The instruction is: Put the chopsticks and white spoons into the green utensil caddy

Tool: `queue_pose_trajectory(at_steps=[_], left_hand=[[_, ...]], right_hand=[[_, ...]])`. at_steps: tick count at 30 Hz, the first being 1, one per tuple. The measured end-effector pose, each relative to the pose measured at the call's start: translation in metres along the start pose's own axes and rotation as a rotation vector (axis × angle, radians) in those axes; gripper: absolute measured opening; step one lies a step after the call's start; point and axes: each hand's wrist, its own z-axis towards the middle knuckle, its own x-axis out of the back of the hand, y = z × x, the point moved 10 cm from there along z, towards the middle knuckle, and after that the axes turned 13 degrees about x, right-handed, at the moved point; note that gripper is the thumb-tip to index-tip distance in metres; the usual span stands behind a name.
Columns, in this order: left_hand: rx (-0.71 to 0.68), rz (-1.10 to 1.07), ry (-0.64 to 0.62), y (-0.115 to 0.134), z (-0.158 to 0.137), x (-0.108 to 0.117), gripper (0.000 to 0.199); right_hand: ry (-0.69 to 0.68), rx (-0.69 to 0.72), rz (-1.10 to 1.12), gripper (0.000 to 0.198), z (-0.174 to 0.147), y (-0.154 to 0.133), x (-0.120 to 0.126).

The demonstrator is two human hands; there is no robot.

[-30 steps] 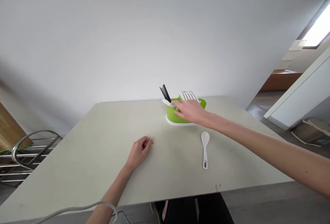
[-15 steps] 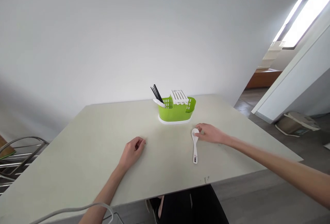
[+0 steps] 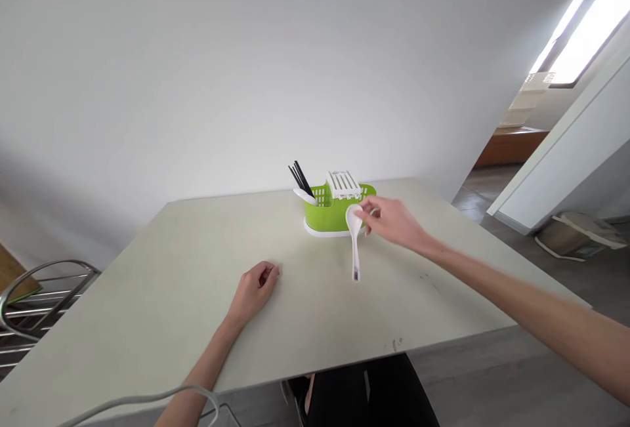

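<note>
My right hand pinches a white spoon at the rim of its bowl. The spoon hangs above the table with its handle pointing down toward me, in front of a green utensil caddy. Several black chopsticks lean out of the caddy's left compartment, beside a white utensil handle whose lower end is hidden. A white slotted top covers the caddy's middle. On the table to the left rests my left hand, its fingers curled in with nothing visible in them.
The pale table stands against a white wall. A grey cable crosses the near left edge by my left forearm. A metal rack stands left of the table; a bin-like container sits on the floor at right.
My right hand has lifted the spoon off the table and carried it left and away from me, up to the caddy's front. My left hand has stayed in place.
</note>
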Motion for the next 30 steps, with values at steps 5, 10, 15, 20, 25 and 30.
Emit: queue_pose_trajectory(at_steps=[5,10,15,20,25,30], left_hand=[[0.013,-0.011,-0.005,-0.004,0.002,-0.001,0.039],[-0.006,-0.024,-0.007,-0.007,0.002,-0.002,0.040],[-0.025,-0.022,-0.017,-0.009,0.002,-0.003,0.041],[-0.020,-0.033,-0.031,-0.008,0.000,-0.003,0.038],[-0.011,-0.049,-0.046,-0.009,-0.001,-0.003,0.039],[-0.009,-0.052,-0.046,-0.010,0.000,-0.003,0.038]], right_hand=[[0.339,0.110,-0.126,0.021,0.041,-0.048,0.063],[0.384,0.228,-0.363,0.020,0.067,-0.062,0.043],[0.269,0.359,-0.559,0.023,0.073,-0.058,-0.012],[0.242,0.544,-0.625,0.029,0.064,-0.059,-0.041],[0.182,0.597,-0.660,0.026,0.055,-0.053,-0.058],[0.089,0.645,-0.705,0.030,0.049,-0.052,-0.071]])
